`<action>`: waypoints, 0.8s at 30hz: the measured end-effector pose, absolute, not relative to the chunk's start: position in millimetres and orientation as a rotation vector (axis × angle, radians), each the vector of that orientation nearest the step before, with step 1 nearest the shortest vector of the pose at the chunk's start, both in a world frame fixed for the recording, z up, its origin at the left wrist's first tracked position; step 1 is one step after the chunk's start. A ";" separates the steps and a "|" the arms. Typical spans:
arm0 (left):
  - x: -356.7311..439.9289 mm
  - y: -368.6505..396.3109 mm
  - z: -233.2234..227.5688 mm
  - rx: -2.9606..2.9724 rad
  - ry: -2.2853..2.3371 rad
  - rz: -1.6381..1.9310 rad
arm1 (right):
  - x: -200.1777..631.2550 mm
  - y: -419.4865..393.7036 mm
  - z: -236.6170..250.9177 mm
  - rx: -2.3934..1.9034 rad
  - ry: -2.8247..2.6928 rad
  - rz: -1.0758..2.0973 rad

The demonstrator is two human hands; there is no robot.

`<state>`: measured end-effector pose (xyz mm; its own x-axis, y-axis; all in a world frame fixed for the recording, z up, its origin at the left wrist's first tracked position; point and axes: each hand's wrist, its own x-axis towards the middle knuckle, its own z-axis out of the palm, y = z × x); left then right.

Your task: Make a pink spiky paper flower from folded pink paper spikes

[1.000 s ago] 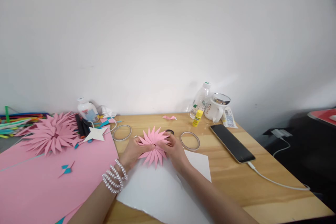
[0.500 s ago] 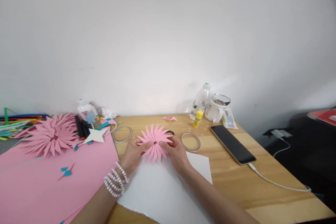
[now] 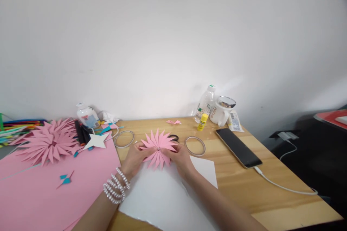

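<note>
Both hands meet over the near middle of the desk [image 3: 238, 184], pinched from either side on a pink paper flower [image 3: 158, 147] of pointed petals. The left hand [image 3: 135, 157], with strands of pearl bracelet [image 3: 115, 187] at the wrist, grips the flower's left edge; the right hand [image 3: 180, 157] grips the right, thumbs close to the centre. The flower is held just above a white paper sheet [image 3: 162, 198], tilted up toward the camera.

To do this well, I judge the thumbs should press at the hub only, so the folded points keep their crease, and both hands should turn together so the layers stay centred.

Left of the sheet lies a large pink card sheet [image 3: 40, 195] with a small blue scrap [image 3: 65, 179] on it. Just past the hands are two clear tape rings, one left [image 3: 124, 139] and one right [image 3: 195, 145], and black scissors [image 3: 173, 137] peep out behind the petals. A phone [image 3: 238, 147] lies to the right on its charging cable [image 3: 284, 187]. Farther back sit a bigger pink flower [image 3: 46, 140], a white paper star [image 3: 96, 140], a glue stick [image 3: 202, 122], a water bottle [image 3: 204, 103] and a white mug [image 3: 221, 112].

Against the picture a second ago, the flower sits a little flatter between the fingers, its lower petals less spread; the grip is otherwise the same.
</note>
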<state>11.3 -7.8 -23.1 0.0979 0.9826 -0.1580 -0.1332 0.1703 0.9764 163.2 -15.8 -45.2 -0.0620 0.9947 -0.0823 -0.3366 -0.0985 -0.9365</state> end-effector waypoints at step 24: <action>12.6 -3.4 -21.4 0.755 1.070 1.205 | 246.9 -34.9 -0.6 -1.275 -1.660 1.102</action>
<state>12.6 -3.4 -21.4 0.0098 0.9705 -0.2410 -0.3544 0.2287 0.9067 246.9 -34.9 -0.6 -0.2157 0.9746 0.0607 0.3219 0.1296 -0.9379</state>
